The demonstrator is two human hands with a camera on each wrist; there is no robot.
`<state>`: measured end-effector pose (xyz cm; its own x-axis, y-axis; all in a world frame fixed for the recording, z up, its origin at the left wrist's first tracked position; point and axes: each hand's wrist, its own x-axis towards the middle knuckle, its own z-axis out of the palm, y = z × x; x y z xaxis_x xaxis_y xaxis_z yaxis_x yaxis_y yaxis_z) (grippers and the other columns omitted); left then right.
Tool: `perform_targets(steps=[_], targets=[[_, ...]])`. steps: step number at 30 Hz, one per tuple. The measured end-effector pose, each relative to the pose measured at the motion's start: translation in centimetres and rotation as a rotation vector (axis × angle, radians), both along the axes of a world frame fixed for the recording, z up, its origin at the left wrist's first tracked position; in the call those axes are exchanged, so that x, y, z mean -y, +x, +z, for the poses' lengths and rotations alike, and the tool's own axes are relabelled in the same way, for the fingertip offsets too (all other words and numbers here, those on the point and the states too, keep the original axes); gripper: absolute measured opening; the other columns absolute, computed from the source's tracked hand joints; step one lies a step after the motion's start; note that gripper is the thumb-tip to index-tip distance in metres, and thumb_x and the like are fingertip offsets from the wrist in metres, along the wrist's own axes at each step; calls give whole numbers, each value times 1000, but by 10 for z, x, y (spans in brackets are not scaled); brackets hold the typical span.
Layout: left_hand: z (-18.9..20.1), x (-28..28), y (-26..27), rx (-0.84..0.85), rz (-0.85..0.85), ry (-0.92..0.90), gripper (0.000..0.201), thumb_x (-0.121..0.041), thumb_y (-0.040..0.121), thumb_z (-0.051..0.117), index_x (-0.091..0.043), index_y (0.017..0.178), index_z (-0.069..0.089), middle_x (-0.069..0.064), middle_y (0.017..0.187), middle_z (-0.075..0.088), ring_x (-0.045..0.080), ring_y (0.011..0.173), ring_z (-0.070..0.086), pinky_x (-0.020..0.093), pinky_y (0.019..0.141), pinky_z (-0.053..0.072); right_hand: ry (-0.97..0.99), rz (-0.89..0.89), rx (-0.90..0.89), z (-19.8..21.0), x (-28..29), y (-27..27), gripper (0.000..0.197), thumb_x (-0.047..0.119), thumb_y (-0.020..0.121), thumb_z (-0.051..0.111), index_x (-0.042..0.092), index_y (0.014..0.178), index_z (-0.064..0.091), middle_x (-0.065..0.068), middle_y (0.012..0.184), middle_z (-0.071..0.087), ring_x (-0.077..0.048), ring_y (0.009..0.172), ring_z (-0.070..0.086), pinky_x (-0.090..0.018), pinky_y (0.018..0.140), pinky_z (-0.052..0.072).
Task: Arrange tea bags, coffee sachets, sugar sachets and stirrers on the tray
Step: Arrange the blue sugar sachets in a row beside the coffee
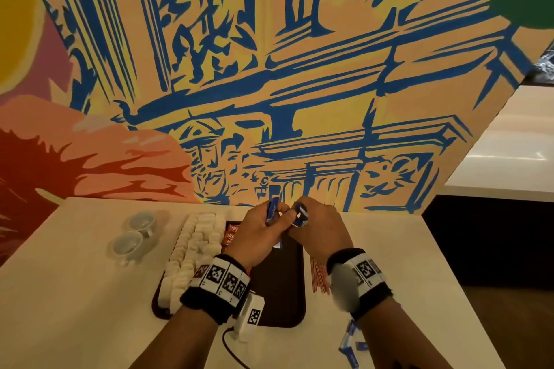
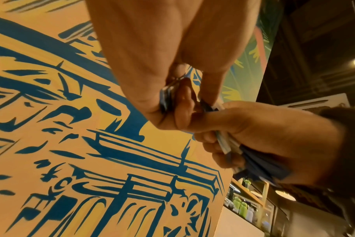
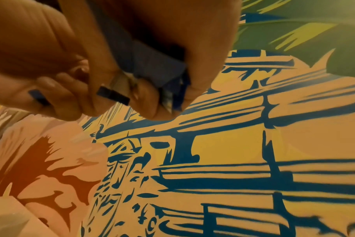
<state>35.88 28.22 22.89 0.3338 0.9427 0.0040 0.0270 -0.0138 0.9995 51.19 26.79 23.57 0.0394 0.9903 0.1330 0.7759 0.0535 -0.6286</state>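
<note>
Both hands meet above the far end of a dark brown tray (image 1: 287,293) on the white counter. My left hand (image 1: 263,228) pinches a small bunch of blue sachets (image 1: 273,210), also seen in the left wrist view as blue sachets (image 2: 167,96). My right hand (image 1: 314,225) grips a bigger bunch of blue and white sachets (image 1: 300,216); in the right wrist view those sachets (image 3: 152,67) fan out between thumb and fingers. On the tray lie rows of white sachets (image 1: 192,246) and red coffee sachets (image 1: 232,234). Red-striped stirrers (image 1: 317,275) lie by the tray's right side.
Two grey cups on saucers (image 1: 135,234) stand at the left of the counter (image 1: 75,293). Several loose blue sachets (image 1: 350,341) lie near the front right edge. A painted mural wall (image 1: 269,84) rises right behind the tray. A cable (image 1: 230,347) trails from my left wrist.
</note>
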Motion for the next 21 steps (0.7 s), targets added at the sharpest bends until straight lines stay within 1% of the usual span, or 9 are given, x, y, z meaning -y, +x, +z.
perform_targets(steps=[3, 5, 7, 8, 11, 13, 14, 17, 21], targets=[[-1, -5, -5, 68, 95, -22, 10, -26, 97, 65, -16, 98, 65, 0, 79, 64, 11, 63, 51, 23, 56, 40, -65, 57, -313, 10, 5, 11, 31, 42, 82, 82, 17, 89, 65, 13, 72, 63, -3, 62, 54, -17, 58, 46], [1, -7, -10, 87, 133, 22, 7, -27, 96, 67, -20, 95, 66, -5, 76, 60, 8, 64, 52, 23, 59, 43, -212, 122, -603, 18, 9, 21, 36, 48, 83, 76, 13, 89, 67, 10, 67, 62, -6, 49, 45, -21, 49, 38], [3, -6, -13, 73, 137, 111, 4, -23, 95, 68, -20, 93, 67, -7, 78, 61, 9, 71, 56, 25, 69, 47, -393, 147, -869, 21, 13, 29, 45, 52, 87, 65, 9, 98, 69, -6, 76, 66, -10, 47, 40, -25, 45, 33], [5, -5, -13, 62, 132, 158, 3, -19, 94, 69, -18, 92, 68, -8, 81, 66, 9, 76, 61, 25, 74, 49, -453, 155, -929, 20, 13, 33, 47, 52, 92, 60, 8, 102, 71, -10, 79, 66, -11, 46, 39, -24, 43, 32], [10, -2, -12, 47, 108, 238, 3, -13, 90, 71, -12, 93, 71, -6, 86, 72, 9, 84, 66, 17, 80, 49, -498, 194, -975, 15, 13, 39, 33, 36, 99, 61, 6, 101, 74, -9, 78, 65, -10, 44, 40, -21, 39, 33], [9, -2, -11, 42, 91, 239, 11, -20, 88, 72, -15, 97, 73, 9, 82, 65, 21, 75, 60, 18, 75, 48, -437, 181, -1021, 11, 11, 42, 18, 25, 97, 67, 10, 94, 76, -10, 80, 66, -11, 45, 40, -22, 39, 34], [7, -1, -11, 50, 81, 217, 16, -25, 88, 72, -18, 102, 73, 15, 77, 56, 22, 68, 52, 20, 70, 45, -400, 163, -1036, 10, 10, 44, 13, 22, 95, 69, 12, 91, 77, -11, 83, 67, -12, 45, 41, -23, 40, 33], [-3, 2, -8, 158, 58, 45, 28, -37, 95, 65, -21, 118, 69, -1, 68, 38, 14, 61, 35, 25, 58, 36, -301, 102, -1002, 8, 10, 47, 9, 19, 90, 75, 11, 92, 78, -12, 84, 72, -14, 45, 39, -26, 44, 32], [-11, 6, 2, 232, 66, -76, 23, -36, 94, 68, -18, 106, 73, -7, 65, 40, 12, 60, 34, 29, 57, 31, -203, 36, -919, 5, 14, 47, 19, 17, 86, 80, 3, 99, 76, -5, 54, 54, -15, 40, 33, -28, 44, 27]])
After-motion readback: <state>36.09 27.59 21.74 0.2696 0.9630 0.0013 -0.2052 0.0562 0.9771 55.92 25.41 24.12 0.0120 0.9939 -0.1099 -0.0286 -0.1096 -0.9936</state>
